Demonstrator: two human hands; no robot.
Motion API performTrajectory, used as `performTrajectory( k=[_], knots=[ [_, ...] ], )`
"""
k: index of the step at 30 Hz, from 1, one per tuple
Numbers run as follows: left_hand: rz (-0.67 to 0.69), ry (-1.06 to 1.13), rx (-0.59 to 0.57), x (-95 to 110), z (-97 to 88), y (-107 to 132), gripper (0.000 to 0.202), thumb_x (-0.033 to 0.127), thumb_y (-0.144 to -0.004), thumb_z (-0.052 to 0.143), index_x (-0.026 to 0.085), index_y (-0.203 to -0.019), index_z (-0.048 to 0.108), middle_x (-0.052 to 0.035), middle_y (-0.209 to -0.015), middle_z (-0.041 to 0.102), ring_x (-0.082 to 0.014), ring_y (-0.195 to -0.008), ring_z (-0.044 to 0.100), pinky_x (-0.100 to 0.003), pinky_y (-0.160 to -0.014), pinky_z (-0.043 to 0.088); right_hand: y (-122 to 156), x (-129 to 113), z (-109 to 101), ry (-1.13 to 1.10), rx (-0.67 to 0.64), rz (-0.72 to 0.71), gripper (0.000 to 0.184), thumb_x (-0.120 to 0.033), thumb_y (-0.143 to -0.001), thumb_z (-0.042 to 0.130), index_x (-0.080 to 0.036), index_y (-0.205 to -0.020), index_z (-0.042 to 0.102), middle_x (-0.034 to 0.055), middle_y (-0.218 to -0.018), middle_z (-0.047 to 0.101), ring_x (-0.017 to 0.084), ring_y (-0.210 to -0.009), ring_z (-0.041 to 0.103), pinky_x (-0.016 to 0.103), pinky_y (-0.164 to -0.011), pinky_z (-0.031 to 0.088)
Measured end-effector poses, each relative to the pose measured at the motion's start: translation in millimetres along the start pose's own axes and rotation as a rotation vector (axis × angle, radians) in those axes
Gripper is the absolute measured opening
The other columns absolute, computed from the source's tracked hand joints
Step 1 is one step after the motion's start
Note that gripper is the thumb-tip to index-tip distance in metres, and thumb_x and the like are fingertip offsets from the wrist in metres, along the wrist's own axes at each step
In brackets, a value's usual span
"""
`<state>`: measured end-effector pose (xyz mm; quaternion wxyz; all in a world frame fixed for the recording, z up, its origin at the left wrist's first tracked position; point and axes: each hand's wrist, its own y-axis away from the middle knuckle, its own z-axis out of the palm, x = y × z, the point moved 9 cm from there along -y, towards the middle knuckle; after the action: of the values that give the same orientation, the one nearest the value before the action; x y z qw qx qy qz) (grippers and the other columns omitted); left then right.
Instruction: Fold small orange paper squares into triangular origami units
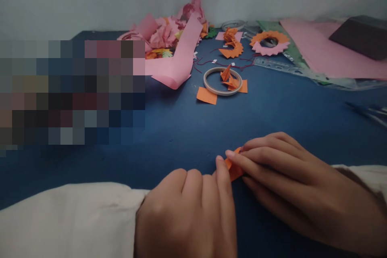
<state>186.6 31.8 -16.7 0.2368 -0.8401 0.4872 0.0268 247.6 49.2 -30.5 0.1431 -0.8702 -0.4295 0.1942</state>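
Observation:
A small folded piece of orange paper (pixel 236 171) is between my two hands, low over the blue table. My left hand (pixel 193 209) is closed, knuckles up, with its index finger against the paper's left side. From the right, my right hand (pixel 296 181) pinches the same paper, its fingers reaching across the top. Most of the paper is hidden behind my fingers. Beyond my hands lies a roll of narrow tape (pixel 207 84) with folded orange pieces (pixel 231 82) inside its ring. A flat orange paper square (pixel 207 96) lies partly under the roll's left edge.
Crumpled pink paper (pixel 165 34) and a long pink strip (pixel 181 60) lie at the back left. An orange-and-pink folded ring (pixel 270 43), a curved orange chain (pixel 234 50), a clear ruler (pixel 281 66) and pink sheets (pixel 320 52) lie at the back. Pixelated blocks cover the left.

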Motion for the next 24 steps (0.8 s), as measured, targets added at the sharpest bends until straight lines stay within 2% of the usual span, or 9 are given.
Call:
performTrajectory(
  k=[3,8,17,24],
  knots=[
    [0.028,-0.055,-0.005,5.4,-1.6,-1.4,0.018,0.001,-0.077,0.056,0.008,-0.084,0.071,-0.0011,-0.049,0.06,-0.0082,-0.036,0.047,-0.019,-0.03,0.033,-0.1,-0.5,1.7,-0.005,-0.018,-0.006,0.028,-0.011,-0.088,0.046,-0.004,-0.114,0.054,0.01,-0.09,0.063,0.02,-0.091,0.057,0.037,-0.073,0.05],
    [0.024,-0.046,0.027,7.0,-5.2,1.3,0.015,-0.001,-0.076,0.057,0.007,-0.078,0.07,0.0013,-0.046,0.057,-0.0063,-0.035,0.044,-0.017,-0.029,0.031,1.7,-2.4,3.0,-0.023,-0.025,-0.031,0.029,-0.012,-0.088,0.047,-0.005,-0.116,0.053,0.0116,-0.099,0.063,0.021,-0.096,0.056,0.038,-0.077,0.049],
    [0.007,-0.005,0.016,2.7,-1.8,4.3,0.018,0.002,-0.08,0.053,0.007,-0.083,0.07,0.001,-0.047,0.056,-0.0074,-0.036,0.045,-0.019,-0.03,0.031,0.4,-3.1,3.5,-0.02,-0.037,-0.045,0.028,-0.011,-0.089,0.045,-0.005,-0.115,0.054,0.0117,-0.107,0.062,0.021,-0.099,0.055,0.038,-0.079,0.047],
    [-0.006,0.045,0.008,0.5,-0.5,3.3,0.018,0.0,-0.077,0.053,0.007,-0.078,0.069,0.0014,-0.045,0.054,-0.0082,-0.035,0.045,-0.02,-0.029,0.031,-0.9,-1.7,2.4,-0.01,-0.028,-0.02,0.025,-0.011,-0.088,0.045,-0.007,-0.11,0.057,0.0104,-0.108,0.063,0.019,-0.098,0.056,0.036,-0.079,0.045]
  ],
)
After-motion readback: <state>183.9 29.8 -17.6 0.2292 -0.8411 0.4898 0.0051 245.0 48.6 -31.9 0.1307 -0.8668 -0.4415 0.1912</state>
